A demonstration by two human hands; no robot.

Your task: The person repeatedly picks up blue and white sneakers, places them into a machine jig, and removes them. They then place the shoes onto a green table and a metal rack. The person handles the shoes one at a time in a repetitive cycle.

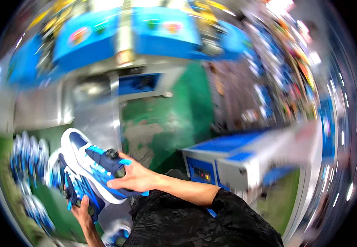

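At far left, blue-and-white shoes [29,154] stand in a row. The left hand [81,210] curls its fingers around the heel end of a blue shoe [82,185]; just right, the right hand [136,177] clasps a second shoe [96,166], fingers spread to its width. Neither looks set down yet.

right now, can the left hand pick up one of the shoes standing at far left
Probably not as it stands: the left hand is already gripping a shoe, so it lacks a free grasp, though the way to the far-left shoes looks fairly open.
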